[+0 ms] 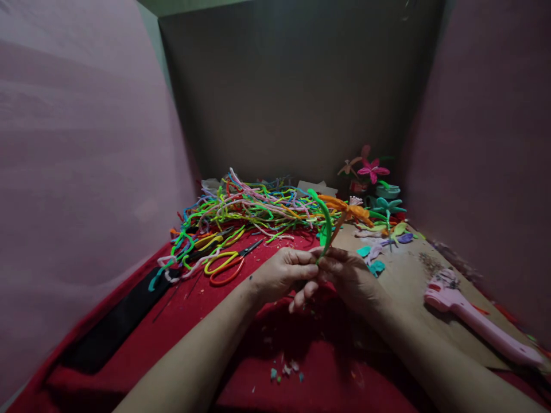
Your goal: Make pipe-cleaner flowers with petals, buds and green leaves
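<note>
Both hands meet above the middle of the red cloth. My left hand (pixel 290 275) is closed, its thumb and forefinger pinching the lower end of a green fuzzy leaf (pixel 327 221). Against it, my right hand (pixel 346 275) is closed on the same spot, where the leaf meets the stem. An orange fuzzy flower (pixel 355 212) rises behind the right fingers on a brownish stem, its petals spread to the right. The green leaf stands upright and curves left at its tip. Fingers hide the joint between leaf and stem.
Tangled colourful pipe cleaners (pixel 258 206) lie at the back. Scissors with yellow and red handles (pixel 226 269) and a black case (pixel 120 321) are left. On the right, a brown board (pixel 400 292) bears loose petals and a pink glue gun (pixel 482 327). Finished flowers (pixel 373 170) stand behind.
</note>
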Demonstrator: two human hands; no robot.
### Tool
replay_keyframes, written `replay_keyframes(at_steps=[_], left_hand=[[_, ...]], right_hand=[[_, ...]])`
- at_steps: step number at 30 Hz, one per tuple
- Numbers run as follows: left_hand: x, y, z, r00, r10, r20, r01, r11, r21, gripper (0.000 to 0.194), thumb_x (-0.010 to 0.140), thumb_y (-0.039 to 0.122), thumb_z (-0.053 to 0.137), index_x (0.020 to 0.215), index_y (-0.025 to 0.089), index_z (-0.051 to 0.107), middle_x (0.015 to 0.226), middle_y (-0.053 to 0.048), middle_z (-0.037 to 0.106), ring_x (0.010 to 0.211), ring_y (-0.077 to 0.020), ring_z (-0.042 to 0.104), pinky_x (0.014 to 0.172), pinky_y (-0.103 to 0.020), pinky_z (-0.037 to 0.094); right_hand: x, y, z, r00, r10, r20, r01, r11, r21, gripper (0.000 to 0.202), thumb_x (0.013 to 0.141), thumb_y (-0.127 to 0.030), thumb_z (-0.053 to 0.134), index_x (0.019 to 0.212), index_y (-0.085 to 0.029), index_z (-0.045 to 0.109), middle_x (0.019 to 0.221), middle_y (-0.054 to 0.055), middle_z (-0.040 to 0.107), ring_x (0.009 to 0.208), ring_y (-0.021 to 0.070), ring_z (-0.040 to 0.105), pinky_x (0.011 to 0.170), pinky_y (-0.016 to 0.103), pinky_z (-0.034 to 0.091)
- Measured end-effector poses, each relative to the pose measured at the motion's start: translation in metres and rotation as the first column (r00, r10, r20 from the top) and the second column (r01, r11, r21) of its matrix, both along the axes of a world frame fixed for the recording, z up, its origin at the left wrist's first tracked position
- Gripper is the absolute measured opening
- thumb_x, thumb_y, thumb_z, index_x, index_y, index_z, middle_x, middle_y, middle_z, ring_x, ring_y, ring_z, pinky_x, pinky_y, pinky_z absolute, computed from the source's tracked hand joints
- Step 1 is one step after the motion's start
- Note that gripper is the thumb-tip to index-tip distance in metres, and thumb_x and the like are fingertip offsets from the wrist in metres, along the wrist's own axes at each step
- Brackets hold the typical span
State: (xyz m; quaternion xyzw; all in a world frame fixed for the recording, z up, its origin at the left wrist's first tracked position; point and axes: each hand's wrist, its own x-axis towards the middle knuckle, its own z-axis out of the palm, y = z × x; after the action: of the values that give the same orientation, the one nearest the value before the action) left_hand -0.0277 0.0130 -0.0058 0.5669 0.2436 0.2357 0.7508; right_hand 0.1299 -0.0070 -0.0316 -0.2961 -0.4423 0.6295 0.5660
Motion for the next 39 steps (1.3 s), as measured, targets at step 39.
replay_keyframes(at_steps=[39], left_hand=[[0.021, -0.016, -0.014, 0.770, 0.621, -0.144, -0.251, 0.503, 0.827, 0.018, 0.080, 0.019, 0.049, 0.068, 0.017, 0.063, 0.055, 0.004, 0.052, 0.052, -0.0077, 0.044, 0.054, -0.019, 0.033]], right_hand=[[0.002, 0.003, -0.009, 0.971, -0.170, 0.171, 0.182, 0.982, -0.056, 0.029, 0.060, -0.041, 0.071, 0.063, -0.016, 0.058, 0.056, -0.001, 0.059, 0.049, 0.0123, 0.052, 0.050, 0.025, 0.039]])
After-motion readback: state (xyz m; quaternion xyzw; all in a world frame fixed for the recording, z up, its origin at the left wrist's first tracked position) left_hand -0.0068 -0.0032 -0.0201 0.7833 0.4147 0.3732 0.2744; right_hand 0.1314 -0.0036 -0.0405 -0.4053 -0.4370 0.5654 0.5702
